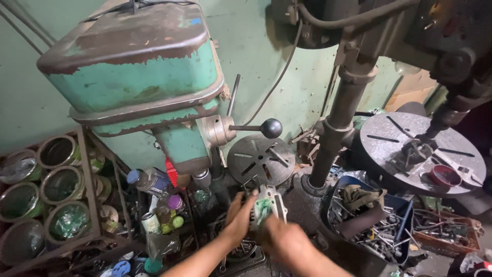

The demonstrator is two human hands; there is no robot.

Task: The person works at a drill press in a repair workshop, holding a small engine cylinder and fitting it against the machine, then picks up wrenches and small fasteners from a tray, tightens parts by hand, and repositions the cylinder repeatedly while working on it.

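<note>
From the head camera, I saw my left hand (240, 218) and my right hand (287, 241) meeting low in the middle, both on a small pale metal part (269, 204) with a smear of green on its face. My left fingers (249, 197) were curled against its left edge; my right hand cupped it from below, its fingers closed on the blocky, cast-looking piece. The part sat just under the round slotted table (261, 160) of the green drill press (138, 82), close to the base of its column.

The drill press head was a boxy casting, its green paint flaked down to brown rust along the lid and edges. A feed lever with a black ball knob (271, 128) stuck out to the right. A second, darker drill press stood at the right, with a thick steel column (335, 123) and a larger grey round table (420, 151) carrying a small vise and a dull red cap (445, 175).

To the left, a rusty angle-iron rack (87, 184) held round open tins (56, 152), their rims shiny and their insides dark. Small bottles and spray cans (154, 179) crowded beneath the press. At lower right, a blue bin (369, 215) was heaped with greasy metal scraps and a rag.
</note>
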